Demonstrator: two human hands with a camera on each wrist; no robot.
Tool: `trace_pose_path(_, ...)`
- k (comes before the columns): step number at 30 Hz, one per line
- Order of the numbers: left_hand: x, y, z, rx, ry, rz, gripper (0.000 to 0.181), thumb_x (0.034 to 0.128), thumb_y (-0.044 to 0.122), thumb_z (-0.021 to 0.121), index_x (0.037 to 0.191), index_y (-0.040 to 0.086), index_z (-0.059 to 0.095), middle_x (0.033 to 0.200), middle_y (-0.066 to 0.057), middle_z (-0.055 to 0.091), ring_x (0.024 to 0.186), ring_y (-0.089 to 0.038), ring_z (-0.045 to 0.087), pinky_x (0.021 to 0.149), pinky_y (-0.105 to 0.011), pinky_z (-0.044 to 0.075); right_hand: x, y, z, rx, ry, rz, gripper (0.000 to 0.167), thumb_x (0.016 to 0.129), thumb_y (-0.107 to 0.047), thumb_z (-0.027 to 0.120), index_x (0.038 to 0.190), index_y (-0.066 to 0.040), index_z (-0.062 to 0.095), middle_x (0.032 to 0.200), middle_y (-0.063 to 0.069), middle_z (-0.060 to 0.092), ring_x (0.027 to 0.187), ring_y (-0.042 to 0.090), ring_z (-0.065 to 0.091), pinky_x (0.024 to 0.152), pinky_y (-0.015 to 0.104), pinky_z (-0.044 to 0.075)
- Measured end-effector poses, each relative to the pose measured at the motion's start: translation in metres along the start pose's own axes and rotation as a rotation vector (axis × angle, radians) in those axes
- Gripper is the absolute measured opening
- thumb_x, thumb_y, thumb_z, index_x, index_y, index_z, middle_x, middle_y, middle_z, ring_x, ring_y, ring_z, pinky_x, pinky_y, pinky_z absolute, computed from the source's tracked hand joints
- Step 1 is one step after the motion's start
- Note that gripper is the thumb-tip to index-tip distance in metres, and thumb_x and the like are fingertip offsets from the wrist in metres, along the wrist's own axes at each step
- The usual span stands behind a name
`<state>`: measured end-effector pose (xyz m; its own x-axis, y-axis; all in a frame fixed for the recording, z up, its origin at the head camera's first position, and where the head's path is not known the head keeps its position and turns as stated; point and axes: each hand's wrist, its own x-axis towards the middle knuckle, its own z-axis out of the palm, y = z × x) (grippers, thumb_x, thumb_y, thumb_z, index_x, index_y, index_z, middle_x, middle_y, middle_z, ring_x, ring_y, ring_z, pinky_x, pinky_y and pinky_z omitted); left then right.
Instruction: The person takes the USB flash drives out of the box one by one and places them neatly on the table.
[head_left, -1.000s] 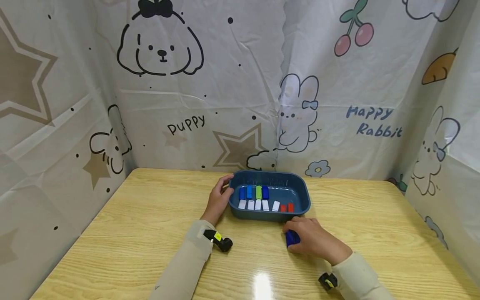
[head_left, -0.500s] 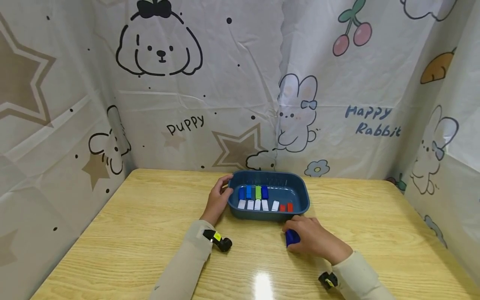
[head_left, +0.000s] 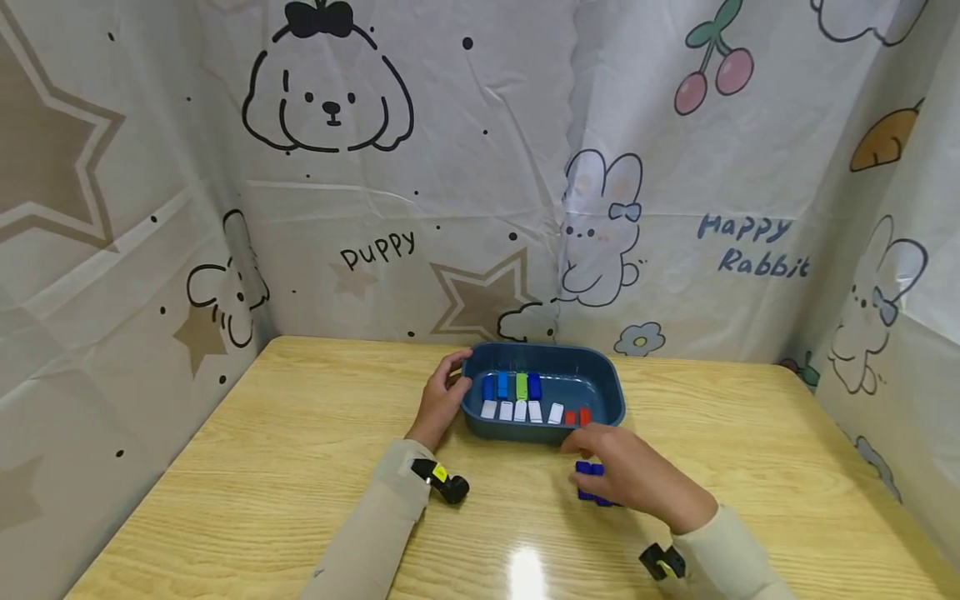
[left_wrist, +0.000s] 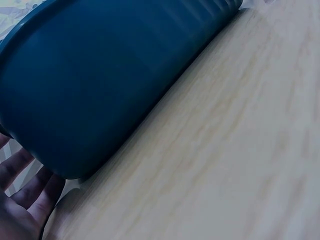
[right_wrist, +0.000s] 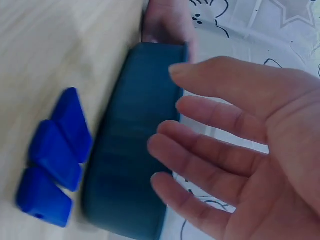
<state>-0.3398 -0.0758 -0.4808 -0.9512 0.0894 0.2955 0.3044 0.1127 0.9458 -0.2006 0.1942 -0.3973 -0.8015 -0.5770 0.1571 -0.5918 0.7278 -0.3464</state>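
Three dark blue blocks (head_left: 584,482) lie side by side on the table, partly covered by my right hand (head_left: 626,471) in the head view. The right wrist view shows these blue blocks (right_wrist: 55,152) whole, apart from that hand (right_wrist: 235,145), whose fingers are relaxed and spread with nothing between them. At the left end of a dark teal bin (head_left: 510,431), my left hand (head_left: 441,404) rests its fingers against the outer wall. Inside stand blue blocks (head_left: 489,387), a green block (head_left: 521,386), white blocks (head_left: 520,412) and two red blocks (head_left: 585,415).
The bin sits near the back edge of a wooden table (head_left: 300,467). A printed curtain (head_left: 480,167) hangs behind and along both sides. Each sleeve bears a small black wrist camera (head_left: 448,485).
My right hand has let go of the dark blue blocks and lifted off them, its fingers spreading toward the bin. The left hand stays at the bin.
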Motion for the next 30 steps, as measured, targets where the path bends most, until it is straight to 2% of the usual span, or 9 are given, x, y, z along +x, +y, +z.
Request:
trace_pose_path(5,-0.001,0.001,0.0,0.009,0.03,0.001,0.043,0.0909,0.006,0.055,0.132,0.016,0.055,0.139,-0.002,0.051,0.128,-0.022,0.044,0.107,-0.041,0.037,0.013,-0.002,-0.013,-0.056,0.076,-0.063,0.022,0.08,-0.017,0.077,0.1,-0.011,0.068,0.097,-0.001,0.067,0.085,0.015,0.064,0.074,0.03,0.055)
trace_pose_path(12,-0.002,-0.001,-0.002,0.005,0.022,-0.011,0.043,0.0902,0.006,0.055,0.132,0.016,0.055,0.139,-0.001,0.051,0.128,-0.022,0.044,0.108,-0.042,0.036,0.041,0.006,-0.024,-0.107,0.108,-0.059,0.024,0.08,-0.017,0.078,0.101,-0.012,0.069,0.094,-0.002,0.065,0.08,0.01,0.059,0.07,0.028,0.053)
trace_pose_path(19,-0.003,0.0,-0.003,-0.005,-0.007,-0.055,0.045,0.0913,0.006,0.054,0.136,0.015,0.052,0.143,-0.005,0.048,0.132,-0.026,0.042,0.11,-0.044,0.034,0.074,0.017,-0.027,-0.126,0.032,0.011,0.031,0.08,-0.017,0.077,0.109,-0.009,0.067,0.106,0.005,0.065,0.094,0.02,0.062,0.082,0.037,0.053)
trace_pose_path(23,-0.009,0.018,-0.003,0.003,-0.028,-0.05,0.046,0.0911,0.005,0.054,0.137,0.008,0.05,0.143,-0.011,0.047,0.132,-0.031,0.042,0.108,-0.045,0.035,0.089,0.024,-0.028,-0.135,-0.016,0.053,0.033,0.08,-0.015,0.077,0.11,-0.008,0.065,0.109,0.009,0.064,0.1,0.027,0.062,0.086,0.041,0.052)
trace_pose_path(27,-0.015,0.036,-0.003,0.013,-0.028,-0.037,0.046,0.0909,0.003,0.053,0.136,0.005,0.05,0.143,-0.013,0.047,0.13,-0.032,0.045,0.107,-0.044,0.037,0.1,0.03,-0.025,-0.115,-0.055,0.11,0.036,0.081,-0.015,0.077,0.114,-0.007,0.065,0.114,0.01,0.063,0.105,0.028,0.059,0.09,0.042,0.05)
trace_pose_path(30,-0.016,0.038,-0.004,0.007,-0.02,-0.039,0.046,0.0905,0.002,0.053,0.136,0.005,0.05,0.142,-0.014,0.048,0.129,-0.032,0.045,0.107,-0.044,0.038,0.107,0.034,-0.022,-0.102,-0.081,0.144,0.039,0.081,-0.015,0.076,0.117,-0.006,0.064,0.118,0.012,0.062,0.108,0.028,0.058,0.092,0.043,0.049)
